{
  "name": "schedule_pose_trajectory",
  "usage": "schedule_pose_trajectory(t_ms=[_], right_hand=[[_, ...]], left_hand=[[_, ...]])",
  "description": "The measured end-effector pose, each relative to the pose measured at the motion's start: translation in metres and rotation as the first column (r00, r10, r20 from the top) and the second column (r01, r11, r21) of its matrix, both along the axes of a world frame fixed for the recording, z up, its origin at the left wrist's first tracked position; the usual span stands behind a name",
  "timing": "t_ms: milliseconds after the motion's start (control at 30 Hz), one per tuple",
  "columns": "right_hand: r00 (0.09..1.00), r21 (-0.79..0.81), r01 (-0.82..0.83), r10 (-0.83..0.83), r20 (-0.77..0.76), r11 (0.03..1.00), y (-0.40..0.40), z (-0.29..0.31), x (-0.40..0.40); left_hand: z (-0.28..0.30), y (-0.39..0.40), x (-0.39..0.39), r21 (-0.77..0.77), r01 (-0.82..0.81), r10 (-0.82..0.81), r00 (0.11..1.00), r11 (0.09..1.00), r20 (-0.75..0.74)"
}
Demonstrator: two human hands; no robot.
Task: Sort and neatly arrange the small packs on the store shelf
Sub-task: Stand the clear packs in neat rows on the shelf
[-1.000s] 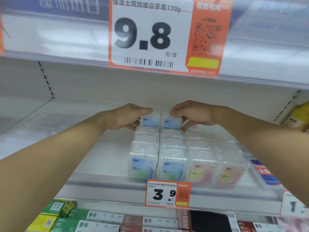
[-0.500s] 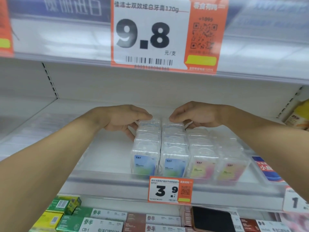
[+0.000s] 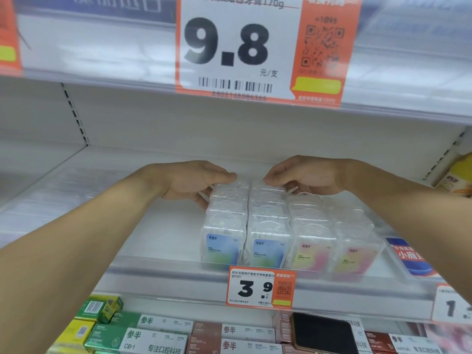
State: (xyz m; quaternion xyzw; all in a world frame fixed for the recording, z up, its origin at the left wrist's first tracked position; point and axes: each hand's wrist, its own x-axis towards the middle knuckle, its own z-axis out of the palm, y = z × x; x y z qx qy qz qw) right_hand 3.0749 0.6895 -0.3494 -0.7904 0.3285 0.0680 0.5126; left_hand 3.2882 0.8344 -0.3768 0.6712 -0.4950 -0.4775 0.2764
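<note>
I observe left hand [image 3: 189,180] and right hand [image 3: 304,176], fingers together and curled, touching the rear clear packs [image 3: 245,221] on the shelf [image 3: 158,226].

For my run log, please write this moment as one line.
left hand: on rear blue-label packs | right hand: same | pink-label packs: untouched
</note>
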Motion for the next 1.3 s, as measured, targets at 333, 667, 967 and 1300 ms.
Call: schedule_pose_trajectory(t_ms=[333, 667, 967, 1300], right_hand=[[0.948, -0.436, 0.318, -0.269, 0.172, 0.842, -0.037, 0.003, -0.011], [0.937, -0.602, 0.036, -0.236, -0.257, 0.798, -0.071, -0.030, -0.019], [0.922, -0.547, 0.271, -0.376, -0.089, 0.792, -0.095, -0.048, -0.031], [0.825, -0.075, 0.558, -0.544, 0.152, 0.826, -0.100, -0.053, -0.050]], left_hand=[[0.011, 0.000, -0.002, 0.021, 0.025, -0.025, 0.999, 0.999, 0.030], [0.047, -0.081, -0.054, -0.224, 0.011, 0.086, 0.906, 0.974, 0.415], [0.024, -0.157, -0.106, 0.155, 0.165, -0.226, 0.690, 0.974, 0.688], [0.014, -0.158, -0.104, 0.151, 0.155, -0.216, 0.708, 0.976, 0.672]])
